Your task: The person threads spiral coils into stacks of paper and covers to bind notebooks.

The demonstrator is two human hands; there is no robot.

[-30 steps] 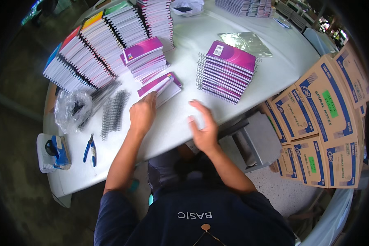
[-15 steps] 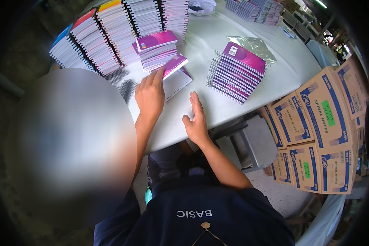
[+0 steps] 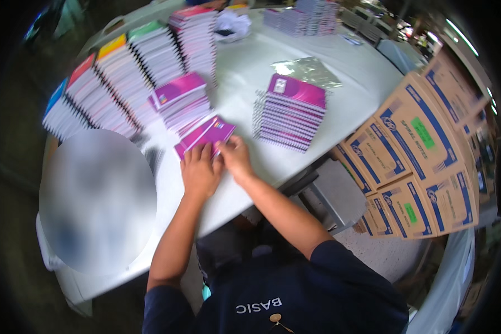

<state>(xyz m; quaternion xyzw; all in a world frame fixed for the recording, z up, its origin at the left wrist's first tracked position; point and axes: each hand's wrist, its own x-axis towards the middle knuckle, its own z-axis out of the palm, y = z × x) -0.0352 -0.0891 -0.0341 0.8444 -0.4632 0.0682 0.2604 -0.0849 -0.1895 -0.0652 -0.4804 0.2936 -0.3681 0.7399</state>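
Note:
A small notebook with purple covers lies on the table in front of me, a pale strip running across it. My left hand grips its near edge, fingers over the cover. At its right corner, my right hand closes with thumb and fingers; the hands almost touch. Just beyond stands a stack of purple-covered notebooks, the top cover showing punched holes along one edge. To the right is a pile of purple spiral-bound notebooks with white wire along their edges. Dark wire coils lie left of my left hand, partly blurred.
Tall stacks of coil-bound books with coloured covers line the far left. A clear plastic sleeve lies behind the spiral pile. Cardboard boxes are stacked at the right, beside a grey plastic bin. A blurred patch hides the table's left side.
My left hand has lowered the lifted purple cover piece onto the notebook. My right hand, open and apart before, has come in to its right corner. The view has shifted.

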